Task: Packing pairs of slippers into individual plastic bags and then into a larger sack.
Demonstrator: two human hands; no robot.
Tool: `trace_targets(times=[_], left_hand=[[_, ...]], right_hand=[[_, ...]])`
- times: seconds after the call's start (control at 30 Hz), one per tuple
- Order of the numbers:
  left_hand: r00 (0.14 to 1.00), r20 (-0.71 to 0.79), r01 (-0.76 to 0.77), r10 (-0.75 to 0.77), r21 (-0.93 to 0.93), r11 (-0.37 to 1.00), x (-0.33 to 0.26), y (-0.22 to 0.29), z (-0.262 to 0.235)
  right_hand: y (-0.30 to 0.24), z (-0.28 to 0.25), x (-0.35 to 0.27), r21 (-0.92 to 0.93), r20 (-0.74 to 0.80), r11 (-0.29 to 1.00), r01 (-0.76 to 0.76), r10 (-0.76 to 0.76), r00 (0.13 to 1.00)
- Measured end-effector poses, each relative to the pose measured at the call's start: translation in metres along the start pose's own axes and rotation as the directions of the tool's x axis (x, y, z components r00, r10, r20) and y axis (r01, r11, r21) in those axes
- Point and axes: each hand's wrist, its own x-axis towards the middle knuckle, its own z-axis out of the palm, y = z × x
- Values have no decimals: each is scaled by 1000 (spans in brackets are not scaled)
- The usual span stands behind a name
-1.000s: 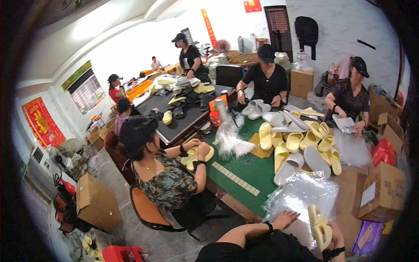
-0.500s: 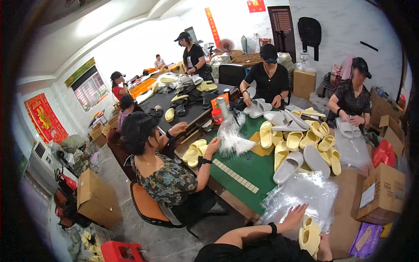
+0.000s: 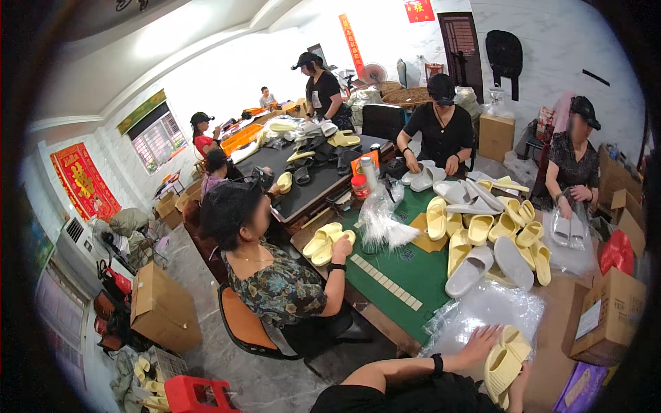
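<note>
Farther out over the clear plastic bags (image 3: 499, 303) than half a second earlier, the pale yellow slippers (image 3: 505, 368) lay just right of the left hand (image 3: 480, 344), their long axis running near to far. Gripping them from the right, the right hand (image 3: 520, 387) was the nearer; the left rested flat, fingers spread. Slippers hid most right fingers; whether the left fingertips touched them was hard to tell.

White, grey-veined walls (image 3: 558, 45) surround a grey marbled floor (image 3: 265, 375). The white ceiling (image 3: 165, 41) gleams brightly; daylight fills a barred rectangular window (image 3: 161, 143). A dark brown door (image 3: 463, 55) stands beyond the green-topped desk (image 3: 428, 281), with an orange-backed black chair (image 3: 244, 322) near its left side.
</note>
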Motion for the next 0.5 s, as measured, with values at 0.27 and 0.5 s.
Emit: trace_targets(times=[0.27, 0.5], left_hand=[[999, 7, 49, -49, -70, 996, -1, 3, -32], [994, -94, -50, 53, 38, 998, -13, 1, -27]], right_hand=[[18, 21, 13, 133, -82, 990, -48, 59, 995], [-24, 33, 14, -170, -174, 985, 22, -52, 983]])
